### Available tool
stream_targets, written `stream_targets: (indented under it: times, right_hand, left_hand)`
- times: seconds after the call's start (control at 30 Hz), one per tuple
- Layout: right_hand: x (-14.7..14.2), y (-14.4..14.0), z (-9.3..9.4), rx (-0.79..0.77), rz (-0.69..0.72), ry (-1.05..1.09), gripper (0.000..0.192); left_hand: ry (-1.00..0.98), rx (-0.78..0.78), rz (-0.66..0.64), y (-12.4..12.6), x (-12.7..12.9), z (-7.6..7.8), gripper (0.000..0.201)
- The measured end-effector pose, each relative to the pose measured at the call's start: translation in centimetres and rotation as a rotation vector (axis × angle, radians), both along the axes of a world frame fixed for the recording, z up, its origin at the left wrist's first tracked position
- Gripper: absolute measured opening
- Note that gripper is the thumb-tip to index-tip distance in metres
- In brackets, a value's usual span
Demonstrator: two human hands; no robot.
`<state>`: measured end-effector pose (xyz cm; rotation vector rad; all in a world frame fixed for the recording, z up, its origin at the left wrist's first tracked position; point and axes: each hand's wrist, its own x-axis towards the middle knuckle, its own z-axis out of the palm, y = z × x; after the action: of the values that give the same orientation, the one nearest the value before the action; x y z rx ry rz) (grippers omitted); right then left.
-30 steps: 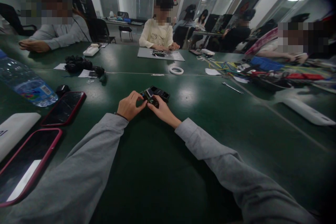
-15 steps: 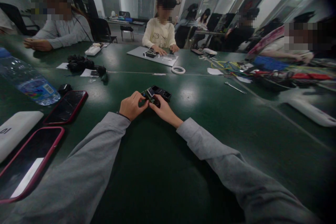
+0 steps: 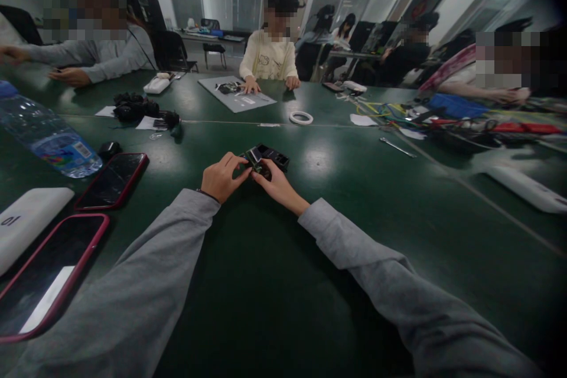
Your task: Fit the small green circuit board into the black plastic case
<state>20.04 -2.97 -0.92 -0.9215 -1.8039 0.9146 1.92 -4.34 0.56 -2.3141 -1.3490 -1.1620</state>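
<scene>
Between my hands, over the green table (image 3: 266,283), is a small green circuit board (image 3: 253,157) with a pale, shiny part on top. My left hand (image 3: 224,178) pinches its left side between thumb and fingers. From the right, my right hand (image 3: 281,186) grips the near right edge, its thumb close to the left thumb. Just behind the board lies a black plastic case (image 3: 275,156) with dark recesses, partly covered by the board and right fingers. Small details of the board are too blurred to make out.
Two red-cased phones (image 3: 113,182), a white power bank (image 3: 31,218) and a water bottle (image 3: 53,136) lie to the left. Farther off are a tape roll (image 3: 301,118), black cables (image 3: 135,107) and a wrench (image 3: 397,148). Tangled wires (image 3: 390,111) lie right; co-workers sit around.
The circuit board has tilted and shifted slightly right in my fingers. Across the table, a co-worker's grey board has slid left, and the person at left has stretched out an arm.
</scene>
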Motion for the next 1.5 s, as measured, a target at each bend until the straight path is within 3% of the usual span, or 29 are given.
stream_targets:
  times: [0.37, 1.3, 1.5]
  right_hand:
    - [0.06, -0.05, 0.06, 0.002, 0.003, -0.009, 0.038]
    - [0.15, -0.01, -0.22, 0.024, 0.004, -0.030, 0.037]
    - [0.11, -0.07, -0.13, 0.011, -0.011, -0.024, 0.038]
  left_hand:
    - [0.016, -0.031, -0.021, -0.04, -0.12, 0.13, 0.030]
    - [0.028, 0.020, 0.079, -0.15, 0.02, 0.09, 0.030]
    - [0.029, 0.012, 0.039, -0.08, -0.10, 0.12, 0.031]
